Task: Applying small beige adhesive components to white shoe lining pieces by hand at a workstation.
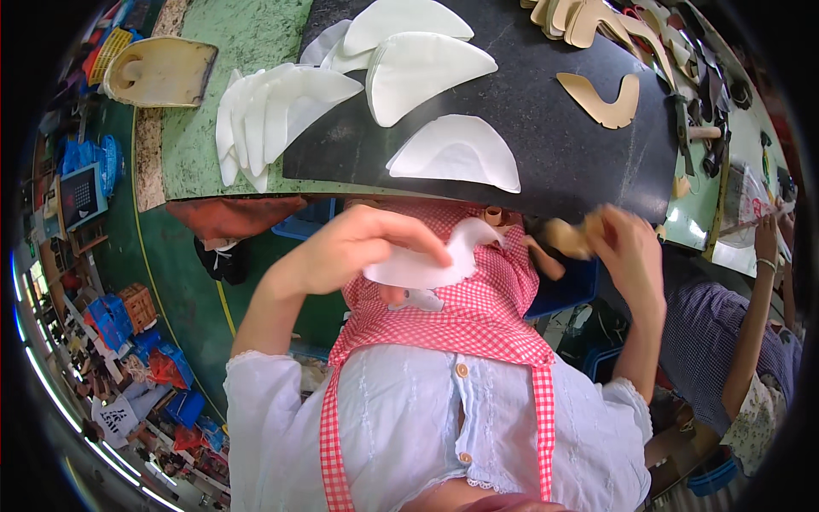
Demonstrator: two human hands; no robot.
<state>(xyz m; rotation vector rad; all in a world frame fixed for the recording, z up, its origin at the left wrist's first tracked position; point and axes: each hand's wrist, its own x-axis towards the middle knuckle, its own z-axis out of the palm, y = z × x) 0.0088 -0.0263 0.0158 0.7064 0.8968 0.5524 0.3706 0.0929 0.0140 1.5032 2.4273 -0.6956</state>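
Observation:
My left hand (pixel 354 247) is closed on a white curved sheet piece (pixel 418 269), held over my lap in front of the table edge. To the right, my right hand (pixel 627 252) pinches a small tan object (pixel 567 238), smeared by motion, so its kind is unclear. Beyond my hands, a white crescent-shaped piece (pixel 456 154) lies on the black table mat (pixel 546 111). Farther back rest more white pieces (pixel 426 72), and to their left a fanned stack of white pieces (pixel 286 111). One tan U-shaped piece (pixel 601 101) lies at the right of the mat.
Several tan cut pieces (pixel 584 21) are piled at the far right. A hammer (pixel 701 133) lies by the mat's right edge. A worn tan board (pixel 162 71) sits at the table's left corner. A co-worker's arm (pixel 746 333) reaches over the neighbouring table at right.

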